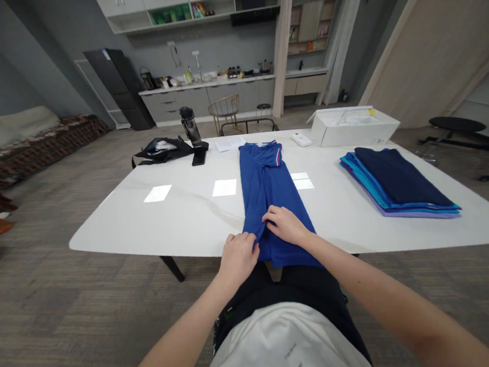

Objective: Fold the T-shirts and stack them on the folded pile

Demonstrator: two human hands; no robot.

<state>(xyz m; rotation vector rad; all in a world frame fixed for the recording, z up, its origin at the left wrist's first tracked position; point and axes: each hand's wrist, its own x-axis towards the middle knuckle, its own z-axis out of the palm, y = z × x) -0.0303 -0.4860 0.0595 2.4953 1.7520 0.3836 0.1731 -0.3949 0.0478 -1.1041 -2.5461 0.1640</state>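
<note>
A royal-blue polo shirt point(266, 187) lies folded into a long narrow strip on the white table point(179, 218), collar at the far end, hem hanging over the near edge. My left hand point(238, 256) pinches the shirt's lower left edge, fingers curled on the fabric. My right hand point(285, 224) lies on the shirt's lower middle with its fingers bent and gripping the cloth. The two hands sit close together near the table's front edge.
A stack of folded shirts point(398, 184) in navy, teal and purple lies at the right. A white open box point(351, 127), a small white device point(301, 139), a sheet of paper point(229, 143), a dark bottle point(190, 126) and a black bag point(162, 149) stand along the far side.
</note>
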